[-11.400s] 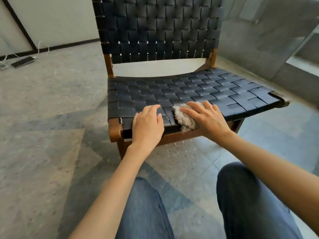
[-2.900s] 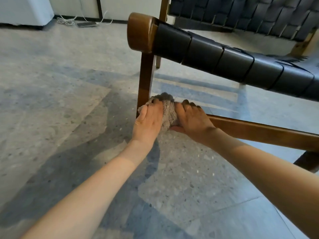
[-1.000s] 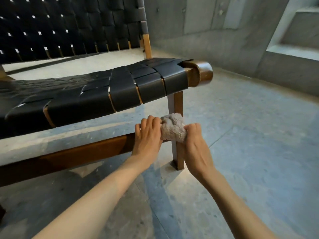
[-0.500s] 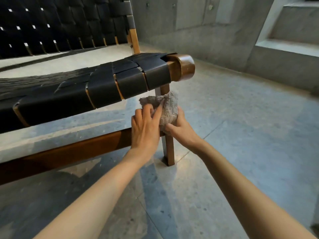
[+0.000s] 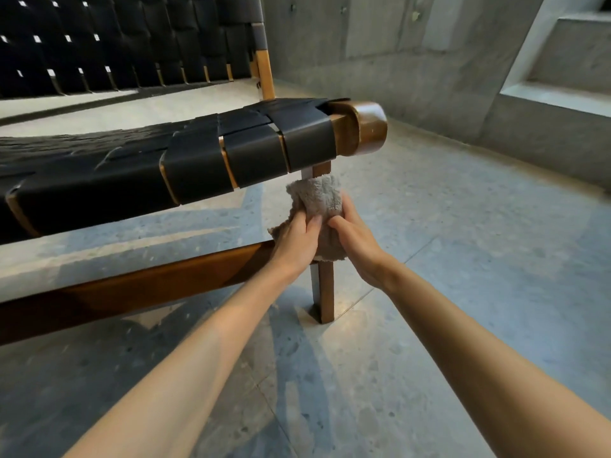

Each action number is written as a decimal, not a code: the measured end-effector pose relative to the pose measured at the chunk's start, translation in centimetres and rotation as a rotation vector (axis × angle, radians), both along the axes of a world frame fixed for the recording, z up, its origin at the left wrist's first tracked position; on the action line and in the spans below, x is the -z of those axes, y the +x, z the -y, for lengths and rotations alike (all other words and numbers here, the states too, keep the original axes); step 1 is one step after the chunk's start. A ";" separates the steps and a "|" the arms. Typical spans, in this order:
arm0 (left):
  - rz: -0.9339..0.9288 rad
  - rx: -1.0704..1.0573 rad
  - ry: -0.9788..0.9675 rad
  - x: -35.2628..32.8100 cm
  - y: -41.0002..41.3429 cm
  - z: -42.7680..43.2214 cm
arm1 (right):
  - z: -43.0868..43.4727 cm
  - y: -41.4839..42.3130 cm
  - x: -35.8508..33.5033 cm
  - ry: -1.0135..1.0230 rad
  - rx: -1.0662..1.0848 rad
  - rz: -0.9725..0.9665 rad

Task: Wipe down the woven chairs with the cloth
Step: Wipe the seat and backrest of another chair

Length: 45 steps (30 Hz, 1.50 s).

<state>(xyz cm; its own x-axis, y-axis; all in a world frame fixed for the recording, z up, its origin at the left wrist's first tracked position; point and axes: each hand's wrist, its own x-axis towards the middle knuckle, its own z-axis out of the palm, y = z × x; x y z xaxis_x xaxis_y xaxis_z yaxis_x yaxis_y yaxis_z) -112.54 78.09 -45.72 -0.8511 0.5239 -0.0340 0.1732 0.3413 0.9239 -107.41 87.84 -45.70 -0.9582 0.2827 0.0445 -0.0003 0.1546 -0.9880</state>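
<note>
A chair with black woven straps (image 5: 198, 166) on a brown wooden frame fills the left and middle of the head view. Its front right leg (image 5: 322, 292) stands on the floor. A fluffy grey cloth (image 5: 319, 196) is wrapped round the upper part of that leg, just below the seat rail. My left hand (image 5: 297, 239) grips the cloth from the left. From the right, my right hand (image 5: 353, 239) grips the same cloth with the thumb pressed into it. The leg behind the cloth is hidden.
A low wooden stretcher (image 5: 132, 289) runs left from the leg. The rounded end of the seat rail (image 5: 367, 127) juts out above my hands. A concrete wall (image 5: 429, 61) and a step (image 5: 555, 97) stand at the right. The speckled floor (image 5: 463, 259) lies all around.
Both hands and the cloth stay on the front right leg; the cloth now reaches higher, up to the seat rail. The view has shifted slightly.
</note>
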 end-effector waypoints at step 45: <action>-0.219 -0.401 0.131 10.6 8.8 0.0 | 0.9 3.0 8.7 0.165 0.128 -0.088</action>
